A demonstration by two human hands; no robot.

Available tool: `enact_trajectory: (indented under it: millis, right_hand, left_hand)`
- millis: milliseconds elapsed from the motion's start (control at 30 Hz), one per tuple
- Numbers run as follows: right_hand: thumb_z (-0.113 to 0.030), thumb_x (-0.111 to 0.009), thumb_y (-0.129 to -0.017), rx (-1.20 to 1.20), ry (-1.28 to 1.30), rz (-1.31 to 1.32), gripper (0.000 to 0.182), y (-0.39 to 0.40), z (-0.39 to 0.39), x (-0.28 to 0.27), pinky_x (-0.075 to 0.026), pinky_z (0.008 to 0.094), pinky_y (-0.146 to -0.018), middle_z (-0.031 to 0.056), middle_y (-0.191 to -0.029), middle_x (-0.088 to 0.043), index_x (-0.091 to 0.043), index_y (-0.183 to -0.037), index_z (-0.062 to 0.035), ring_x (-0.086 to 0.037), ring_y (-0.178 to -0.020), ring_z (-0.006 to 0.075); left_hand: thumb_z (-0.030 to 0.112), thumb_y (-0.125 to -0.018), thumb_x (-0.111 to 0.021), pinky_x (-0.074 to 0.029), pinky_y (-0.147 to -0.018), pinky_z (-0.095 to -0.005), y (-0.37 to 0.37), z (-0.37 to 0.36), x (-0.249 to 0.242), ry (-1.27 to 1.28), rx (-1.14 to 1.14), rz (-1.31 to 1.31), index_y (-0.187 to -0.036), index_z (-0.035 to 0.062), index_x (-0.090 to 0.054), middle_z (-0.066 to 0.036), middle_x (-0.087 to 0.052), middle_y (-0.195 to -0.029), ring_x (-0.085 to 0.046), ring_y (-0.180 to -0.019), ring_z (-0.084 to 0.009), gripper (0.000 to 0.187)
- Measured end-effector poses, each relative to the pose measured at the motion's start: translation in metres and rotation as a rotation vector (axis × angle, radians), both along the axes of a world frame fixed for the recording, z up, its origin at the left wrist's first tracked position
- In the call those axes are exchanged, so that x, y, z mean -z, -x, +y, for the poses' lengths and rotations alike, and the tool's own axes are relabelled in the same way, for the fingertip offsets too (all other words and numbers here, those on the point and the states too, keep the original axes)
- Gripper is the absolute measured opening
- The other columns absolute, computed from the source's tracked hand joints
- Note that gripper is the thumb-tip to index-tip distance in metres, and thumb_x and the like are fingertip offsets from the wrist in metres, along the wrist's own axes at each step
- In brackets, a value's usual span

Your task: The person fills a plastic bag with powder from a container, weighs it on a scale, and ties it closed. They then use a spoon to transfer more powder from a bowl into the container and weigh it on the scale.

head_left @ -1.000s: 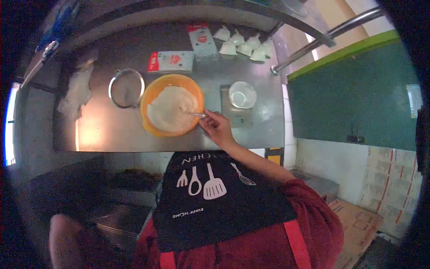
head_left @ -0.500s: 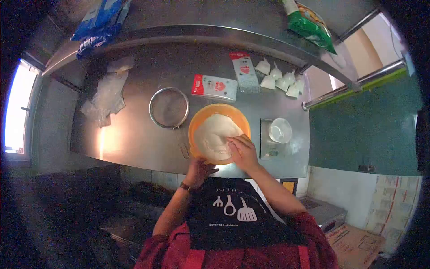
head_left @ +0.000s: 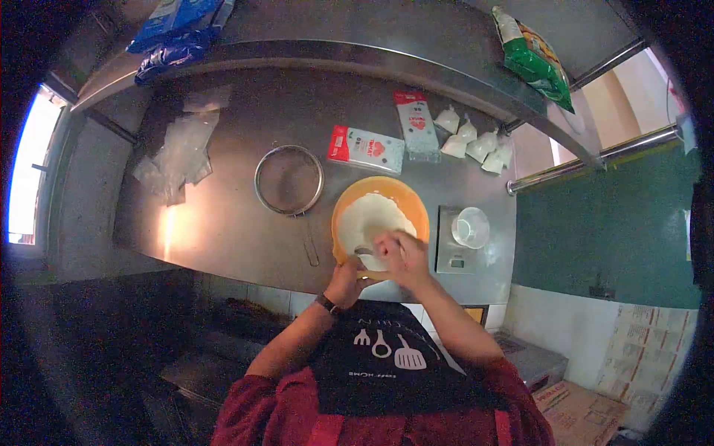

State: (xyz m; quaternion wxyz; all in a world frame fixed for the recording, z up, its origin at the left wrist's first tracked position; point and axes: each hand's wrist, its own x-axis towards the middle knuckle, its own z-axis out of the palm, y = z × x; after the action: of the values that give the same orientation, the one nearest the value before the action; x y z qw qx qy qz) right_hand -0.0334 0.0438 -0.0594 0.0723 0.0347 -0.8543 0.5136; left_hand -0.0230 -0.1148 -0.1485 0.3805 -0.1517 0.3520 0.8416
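An orange bowl [head_left: 422, 215] of white powder [head_left: 370, 213] stands near the table's front edge. My left hand [head_left: 346, 284] grips the bowl's rim at the front left, its thumb along the near edge. Over the front right of the bowl is my right hand [head_left: 407, 260], closed and blurred by motion. A small greyish oval [head_left: 363, 252], perhaps the end of a spoon, shows in the powder left of the right fingers. What those fingers hold is smeared.
Left of the bowl lies a round sieve [head_left: 289, 213]; farther left are clear plastic bags [head_left: 182, 156]. Red-and-white packets [head_left: 366, 149] and tied bags of white powder [head_left: 457, 140] lie behind. A scale [head_left: 457, 264] with a clear container [head_left: 470, 227] stands right. A metal shelf [head_left: 335, 53] spans the back.
The view has shifted, so the tabletop things appear farther right. My right hand is more closed and blurred. The greyish oval now shows in the powder. My left hand remains at the bowl's rim.
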Motion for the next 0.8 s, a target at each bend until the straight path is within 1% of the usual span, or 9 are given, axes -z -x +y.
enact_trajectory:
  millis: [33, 133, 233, 267, 333, 500, 567, 633, 800]
  right_hand:
    - [-0.009, -0.055, -0.095, 0.011, 0.099, -0.034, 0.011, 0.014, 0.000, 0.009, -0.049, 0.0248, -0.062, 0.0048, -0.080, -0.066, -0.062, -0.093, -0.0003, -0.058, -0.067, 0.0077]
    - [-0.010, -0.052, -0.097, 0.096, 0.298, -0.126, 0.012, 0.041, 0.007, 0.015, -0.048, 0.0236, -0.059, 0.0031, -0.080, -0.065, -0.059, -0.092, -0.0014, -0.056, -0.065, 0.0067]
    - [-0.009, -0.050, -0.098, 0.078, 0.224, -0.049, 0.012, 0.046, 0.027, 0.021, -0.047, 0.0231, -0.059, 0.0028, -0.080, -0.063, -0.057, -0.092, -0.0025, -0.055, -0.064, 0.0066]
    - [-0.009, -0.050, -0.098, 0.081, 0.220, -0.049, 0.012, 0.042, 0.035, 0.023, -0.047, 0.0231, -0.059, 0.0028, -0.080, -0.063, -0.057, -0.092, -0.0025, -0.055, -0.064, 0.0066]
    - [-0.009, -0.049, -0.098, 0.214, 0.315, -0.092, 0.012, 0.034, 0.047, 0.016, -0.047, 0.0228, -0.059, 0.0025, -0.080, -0.062, -0.058, -0.093, -0.0028, -0.056, -0.065, 0.0071]
    - [-0.010, -0.048, -0.099, 0.330, 0.210, 0.130, 0.014, 0.049, 0.065, 0.011, -0.050, 0.0248, -0.062, 0.0041, -0.078, -0.064, -0.059, -0.094, -0.0012, -0.058, -0.067, 0.0080]
    - [-0.008, -0.051, -0.097, 0.258, 0.197, 0.062, 0.013, 0.062, 0.047, 0.011, -0.050, 0.0245, -0.068, 0.0047, -0.081, -0.064, -0.060, -0.092, -0.0004, -0.060, -0.072, 0.0092]
    - [-0.007, -0.050, -0.097, 0.195, 0.185, 0.055, 0.013, 0.064, 0.026, 0.022, -0.051, 0.0251, -0.069, 0.0051, -0.081, -0.064, -0.061, -0.092, -0.0002, -0.061, -0.073, 0.0097]
    - [-0.004, -0.049, -0.096, -0.029, 0.116, 0.161, 0.013, 0.040, 0.007, 0.034, -0.051, 0.0266, -0.071, 0.0055, -0.082, -0.067, -0.062, -0.093, -0.0005, -0.062, -0.075, 0.0106]
  left_hand:
    - [0.010, -0.088, -0.044, -0.053, -0.094, -0.0511, 0.000, 0.002, -0.002, 0.026, -0.060, -0.116, -0.124, -0.0012, -0.043, -0.017, -0.051, -0.124, -0.057, -0.113, -0.0353, 0.038]
    - [0.007, -0.087, -0.044, -0.053, -0.092, -0.0528, 0.001, 0.000, -0.020, 0.156, -0.035, 0.025, -0.121, -0.0015, -0.044, -0.017, -0.051, -0.122, -0.057, -0.112, -0.0362, 0.036]
    - [0.007, -0.087, -0.045, -0.054, -0.092, -0.0536, 0.005, 0.002, -0.024, -0.025, -0.102, -0.089, -0.125, -0.0007, -0.041, -0.017, -0.051, -0.124, -0.057, -0.114, -0.0367, 0.039]
    - [0.007, -0.087, -0.045, -0.054, -0.092, -0.0536, 0.004, 0.005, -0.026, -0.030, -0.099, -0.090, -0.125, -0.0007, -0.041, -0.017, -0.051, -0.124, -0.057, -0.114, -0.0367, 0.039]
    - [0.022, -0.098, -0.043, -0.052, -0.094, -0.0513, 0.003, 0.007, -0.043, 0.118, -0.081, -0.066, -0.131, 0.0031, -0.038, -0.017, -0.050, -0.129, -0.055, -0.117, -0.0369, 0.038]
    - [0.020, -0.096, -0.041, -0.052, -0.093, -0.0518, 0.001, 0.005, -0.036, 0.095, -0.050, -0.045, -0.134, 0.0014, -0.035, -0.018, -0.048, -0.132, -0.056, -0.116, -0.0380, 0.042]
    - [0.020, -0.096, -0.041, -0.053, -0.092, -0.0510, 0.004, 0.005, -0.037, 0.159, -0.034, -0.059, -0.136, 0.0010, -0.034, -0.018, -0.048, -0.133, -0.057, -0.115, -0.0374, 0.045]
    - [0.019, -0.096, -0.041, -0.056, -0.087, -0.0444, 0.006, 0.004, -0.034, 0.196, 0.022, 0.025, -0.128, -0.0014, -0.042, -0.017, -0.055, -0.122, -0.061, -0.108, -0.0330, 0.038]
    - [0.020, -0.095, -0.044, -0.056, -0.081, -0.0382, 0.012, 0.007, -0.026, 0.291, -0.032, 0.076, -0.111, -0.0013, -0.053, -0.014, -0.061, -0.105, -0.064, -0.097, -0.0275, 0.028]
